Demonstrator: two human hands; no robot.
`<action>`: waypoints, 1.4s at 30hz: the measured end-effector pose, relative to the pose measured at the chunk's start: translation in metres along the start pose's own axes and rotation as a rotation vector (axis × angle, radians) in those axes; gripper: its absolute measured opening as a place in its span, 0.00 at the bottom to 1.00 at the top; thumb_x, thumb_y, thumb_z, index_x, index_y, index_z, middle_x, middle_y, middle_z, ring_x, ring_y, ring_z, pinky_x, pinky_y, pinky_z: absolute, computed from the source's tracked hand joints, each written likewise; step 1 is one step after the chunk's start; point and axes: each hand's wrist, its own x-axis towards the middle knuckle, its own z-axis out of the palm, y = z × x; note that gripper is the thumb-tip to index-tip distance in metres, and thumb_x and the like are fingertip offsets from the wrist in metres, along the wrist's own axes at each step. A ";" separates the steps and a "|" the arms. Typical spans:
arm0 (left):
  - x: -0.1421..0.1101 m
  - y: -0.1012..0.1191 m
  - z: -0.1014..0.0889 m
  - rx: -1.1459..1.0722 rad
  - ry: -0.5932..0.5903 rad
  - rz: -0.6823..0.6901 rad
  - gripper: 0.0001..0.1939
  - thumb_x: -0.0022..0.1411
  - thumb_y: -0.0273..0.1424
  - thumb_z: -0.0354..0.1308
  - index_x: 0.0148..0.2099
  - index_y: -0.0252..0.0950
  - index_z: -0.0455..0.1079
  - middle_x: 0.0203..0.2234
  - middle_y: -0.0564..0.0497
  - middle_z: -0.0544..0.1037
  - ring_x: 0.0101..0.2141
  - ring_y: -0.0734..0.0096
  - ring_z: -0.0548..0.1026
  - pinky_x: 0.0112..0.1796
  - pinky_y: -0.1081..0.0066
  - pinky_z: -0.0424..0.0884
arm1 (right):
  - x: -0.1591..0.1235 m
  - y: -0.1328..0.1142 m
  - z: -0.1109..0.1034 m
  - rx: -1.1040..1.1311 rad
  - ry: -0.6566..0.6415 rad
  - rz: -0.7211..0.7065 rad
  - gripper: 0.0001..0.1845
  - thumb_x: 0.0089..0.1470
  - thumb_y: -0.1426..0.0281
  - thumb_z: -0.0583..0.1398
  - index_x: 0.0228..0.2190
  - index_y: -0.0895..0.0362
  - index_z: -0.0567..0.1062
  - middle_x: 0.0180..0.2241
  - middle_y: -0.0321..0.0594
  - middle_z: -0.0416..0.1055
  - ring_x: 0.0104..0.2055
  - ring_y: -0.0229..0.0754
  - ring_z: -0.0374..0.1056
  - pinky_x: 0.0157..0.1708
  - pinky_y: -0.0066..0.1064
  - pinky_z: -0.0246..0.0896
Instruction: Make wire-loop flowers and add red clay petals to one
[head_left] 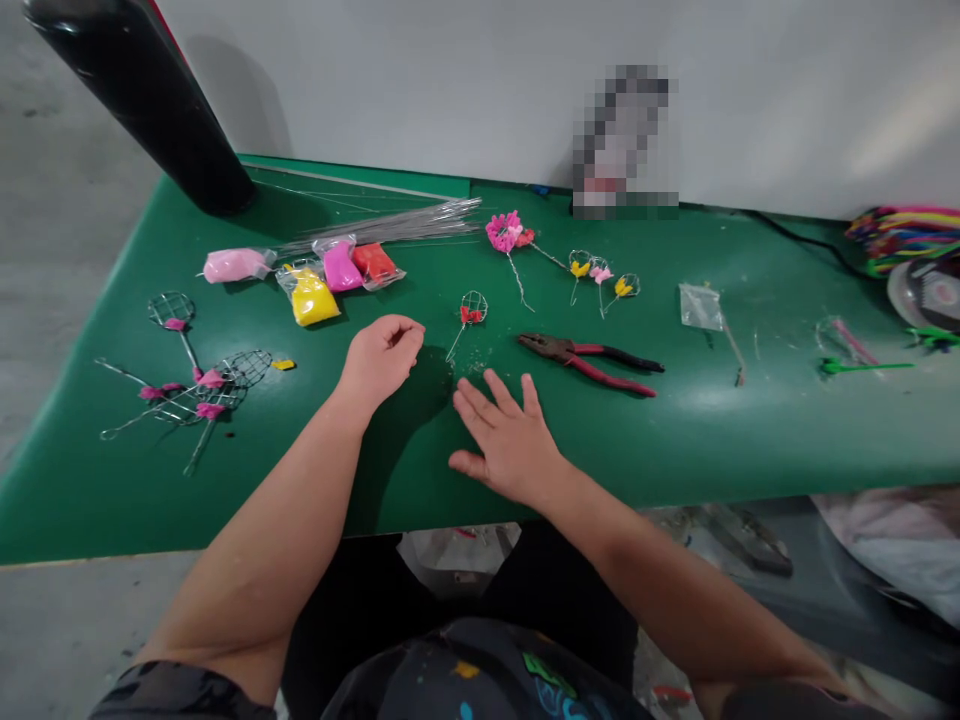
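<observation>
The left hand (381, 360) sits curled above the green bench mat (90, 480), fingers folded loosely toward the palm. Nothing shows in it, though the palm faces away, so I can't rule out something small tucked inside. The right hand (506, 440) lies flat and spread, fingers well apart, holding nothing. Just beyond them, between the two hands, lies a small wire frame (472, 310) with a dab of red on it, its thin stem slanting down toward the left hand. One careless sweep could knock it askew, and a bare wire end looks able to prick a finger. The red-and-black pliers (585, 362) lie just to its right, near enough to snag it on a hurried reach. The loose steel wires (382, 228) at the back could slide or tangle if bumped, and the yellow clay packet (313, 298) may dry out if it's open — I can't tell from here. Against the wall, a blurred object (622, 140) can't be made out at all, while the coloured strands (904, 240) run out of view at the right edge
</observation>
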 end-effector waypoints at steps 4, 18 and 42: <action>0.000 -0.001 0.000 0.004 0.001 -0.010 0.09 0.52 0.33 0.51 0.33 0.36 0.70 0.19 0.54 0.70 0.18 0.79 0.66 0.18 0.78 0.64 | 0.002 0.002 -0.003 -0.003 -0.025 -0.050 0.38 0.53 0.46 0.40 0.57 0.55 0.56 0.60 0.39 0.48 0.62 0.58 0.36 0.55 0.62 0.22; 0.000 -0.001 0.000 0.063 -0.013 0.022 0.11 0.51 0.35 0.51 0.33 0.35 0.70 0.20 0.54 0.71 0.20 0.77 0.68 0.21 0.77 0.64 | 0.000 0.012 -0.007 0.190 -0.050 0.083 0.44 0.50 0.43 0.38 0.59 0.59 0.47 0.61 0.46 0.44 0.63 0.55 0.35 0.57 0.55 0.30; 0.002 -0.005 0.000 0.066 -0.023 0.026 0.11 0.52 0.35 0.50 0.34 0.36 0.70 0.20 0.53 0.72 0.20 0.77 0.68 0.22 0.76 0.64 | -0.003 -0.002 -0.006 0.094 0.068 0.040 0.26 0.54 0.52 0.49 0.50 0.50 0.67 0.51 0.41 0.62 0.58 0.55 0.45 0.56 0.55 0.30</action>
